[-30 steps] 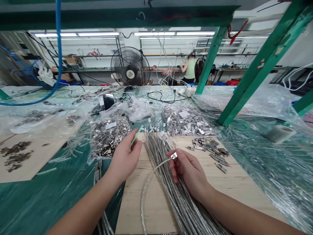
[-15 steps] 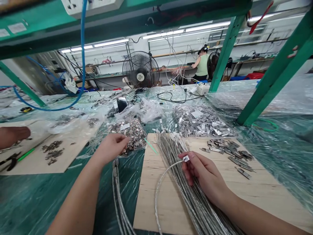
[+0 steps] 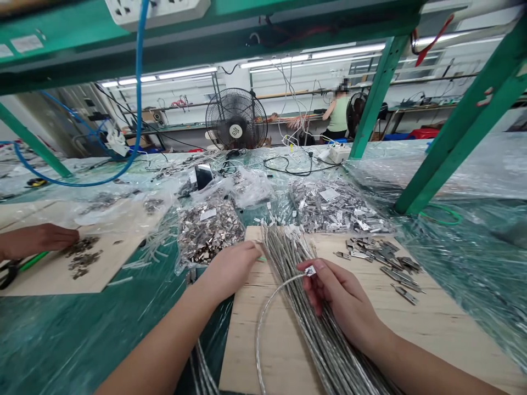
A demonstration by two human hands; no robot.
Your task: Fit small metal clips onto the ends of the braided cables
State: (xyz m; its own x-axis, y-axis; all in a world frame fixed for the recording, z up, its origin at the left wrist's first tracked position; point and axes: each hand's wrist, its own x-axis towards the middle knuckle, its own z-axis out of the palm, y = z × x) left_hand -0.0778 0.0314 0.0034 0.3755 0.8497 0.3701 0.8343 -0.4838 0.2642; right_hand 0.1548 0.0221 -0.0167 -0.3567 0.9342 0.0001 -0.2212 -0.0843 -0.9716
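Observation:
My right hand (image 3: 346, 296) pinches the end of one clear-sheathed cable (image 3: 260, 334), which has a small white connector (image 3: 310, 270) at its tip; the cable curves down to the left. Beneath that hand a thick bundle of similar cables (image 3: 304, 307) runs over a wooden board (image 3: 247, 329). My left hand (image 3: 235, 267) is closed at the board's upper left edge, its fingertips at a thin green stick (image 3: 262, 258) that is mostly hidden. Loose metal clips (image 3: 382, 255) lie on the board to the right.
Behind the board sit a bag of small metal parts (image 3: 209, 230) and a bag of metal clips (image 3: 329, 203). At left, another person's hand (image 3: 49, 240) touches small parts on another board (image 3: 94, 280). A green post (image 3: 461, 131) rises at right; a blue hose (image 3: 139, 82) hangs at left.
My left hand has moved right, from beside the bag of small parts to the green stick on the board. My right hand keeps its hold. The other person's hand has moved right.

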